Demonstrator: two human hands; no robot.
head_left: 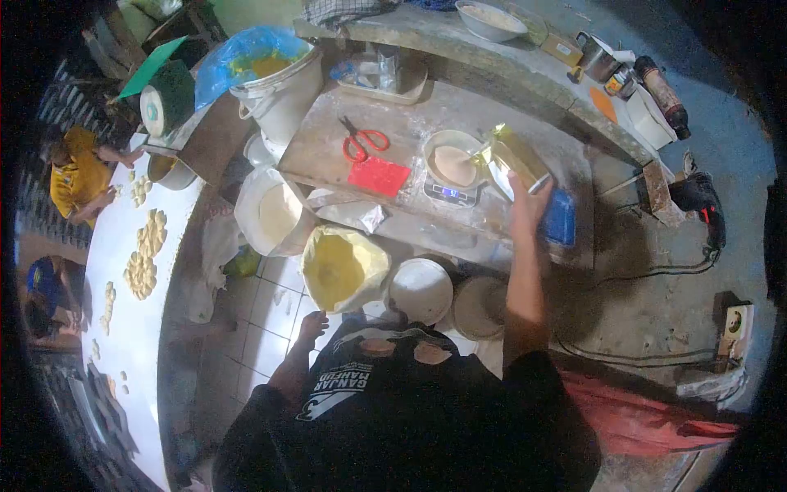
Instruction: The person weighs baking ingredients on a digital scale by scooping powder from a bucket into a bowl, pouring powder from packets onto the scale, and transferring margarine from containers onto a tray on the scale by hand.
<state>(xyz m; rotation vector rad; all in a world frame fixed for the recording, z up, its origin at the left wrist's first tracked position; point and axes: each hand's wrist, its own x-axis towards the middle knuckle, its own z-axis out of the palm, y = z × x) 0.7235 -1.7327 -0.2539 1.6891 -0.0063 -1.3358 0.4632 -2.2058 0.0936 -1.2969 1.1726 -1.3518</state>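
My right hand (531,199) is wrapped round a gold foil packet (510,160), which tilts with its open end toward a bowl (443,149). Light brown powder (453,166) lies in that bowl, and the bowl rests on a digital scale (451,193) with a lit display. My left hand (313,326) hangs low beside the yellow-lined container (340,269); its fingers look curled, and whether they touch the liner is unclear. Left of the scale, red-handled scissors (363,146) and a red packet (378,175) lie on the worktable (320,148).
A blue packet (561,217) is right of my right hand. White buckets (275,211) stand below the worktable's edge. At the left, two people (78,176) are by a white table (184,213) with dough pieces (141,275). A raised ledge (459,53) runs behind.
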